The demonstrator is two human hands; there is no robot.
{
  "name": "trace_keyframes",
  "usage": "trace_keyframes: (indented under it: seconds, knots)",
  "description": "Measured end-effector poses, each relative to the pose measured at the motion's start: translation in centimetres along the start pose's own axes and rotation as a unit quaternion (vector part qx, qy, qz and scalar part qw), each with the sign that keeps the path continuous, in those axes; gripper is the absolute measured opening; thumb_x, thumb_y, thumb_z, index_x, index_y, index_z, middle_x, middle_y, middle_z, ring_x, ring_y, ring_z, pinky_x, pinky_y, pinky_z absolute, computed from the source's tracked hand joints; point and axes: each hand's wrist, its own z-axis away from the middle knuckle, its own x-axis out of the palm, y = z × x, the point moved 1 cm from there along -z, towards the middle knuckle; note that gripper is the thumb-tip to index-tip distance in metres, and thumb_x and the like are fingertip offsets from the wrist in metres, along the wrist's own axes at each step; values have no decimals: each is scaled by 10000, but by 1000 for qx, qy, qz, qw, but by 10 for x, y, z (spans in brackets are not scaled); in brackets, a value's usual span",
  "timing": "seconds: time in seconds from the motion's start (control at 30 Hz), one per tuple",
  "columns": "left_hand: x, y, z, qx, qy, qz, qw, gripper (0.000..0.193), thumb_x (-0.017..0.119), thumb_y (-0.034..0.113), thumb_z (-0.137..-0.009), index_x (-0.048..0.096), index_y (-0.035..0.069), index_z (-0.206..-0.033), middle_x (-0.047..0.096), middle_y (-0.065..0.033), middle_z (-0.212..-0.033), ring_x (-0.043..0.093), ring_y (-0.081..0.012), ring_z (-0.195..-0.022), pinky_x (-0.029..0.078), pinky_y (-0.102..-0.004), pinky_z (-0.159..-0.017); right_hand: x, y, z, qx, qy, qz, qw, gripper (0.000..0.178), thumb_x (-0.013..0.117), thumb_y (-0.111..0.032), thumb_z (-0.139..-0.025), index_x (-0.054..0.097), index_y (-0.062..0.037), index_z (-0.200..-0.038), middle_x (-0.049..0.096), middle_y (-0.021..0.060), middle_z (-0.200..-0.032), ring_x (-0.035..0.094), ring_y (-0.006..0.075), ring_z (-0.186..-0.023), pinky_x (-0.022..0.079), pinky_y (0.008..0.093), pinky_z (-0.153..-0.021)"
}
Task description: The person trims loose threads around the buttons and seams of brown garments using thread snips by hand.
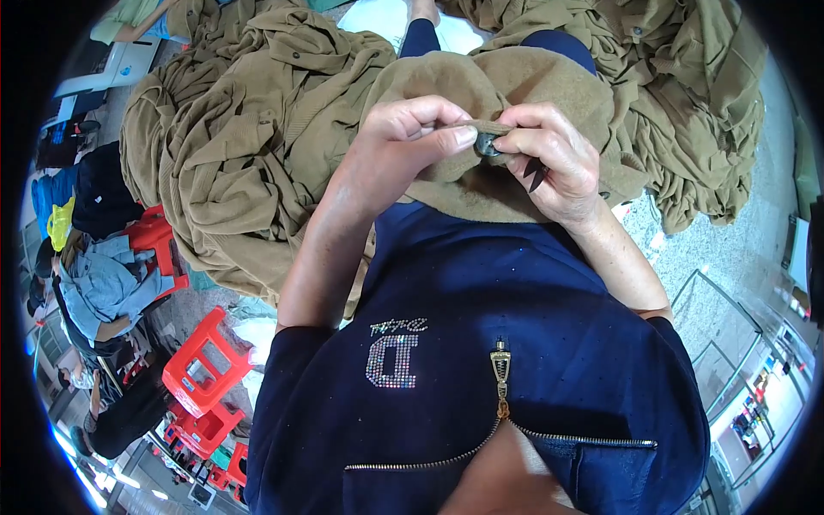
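Across my lap lies a brown knitted garment (446,81), its edge lifted in front of me between both hands. My left hand (408,137) is closed, with thumb and forefinger pinching that edge. A dark round button (487,144) sits on the edge between my fingertips. My right hand (558,159) is closed too, its thumb and forefinger gripping the edge at the button. Out of the right palm stick the dark pointed blades of what look like thread snips (535,174); their handles are hidden in the hand.
Heaped brown garments lie to my left (232,146) and right (704,112). Red plastic stools (206,360) stand at the left. A person in a light blue top (107,283) sits beyond them. At the right is a metal frame (730,343) on the speckled floor.
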Motion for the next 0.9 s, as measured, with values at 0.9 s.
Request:
trace_keyframes:
  seconds: [0.9]
  knots:
    - [18,-16,1,444,138,-290,837,254,750,3,-706,559,-7,-873,630,-113,-840,611,-218,-660,482,-274,-561,1,-4,-10,108,-19,-60,992,271,594,116,-623,537,-31,-843,553,55,-839,557,167,-685,447,290,-591]
